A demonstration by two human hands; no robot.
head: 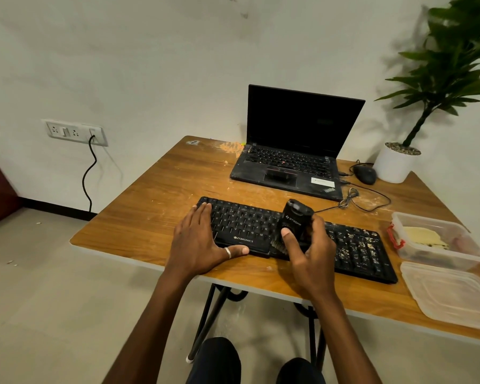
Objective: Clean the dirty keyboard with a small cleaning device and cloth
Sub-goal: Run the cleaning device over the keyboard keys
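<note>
Crumbs [360,245] cover the keyboard's [241,220] end toward the table's [150,189] right edge, beside the right hand [313,259] gripping the cleaning device [295,217]; the spread left hand [197,242] rests on it.

Left hand [203,242] lies flat on the keyboard's [358,252] left end. Right hand [312,254] grips the small black cleaning device [295,218] upright, bristles down mid-keyboard. Crumbs litter the right-side keys, near the surface's [150,212] front edge.
</note>
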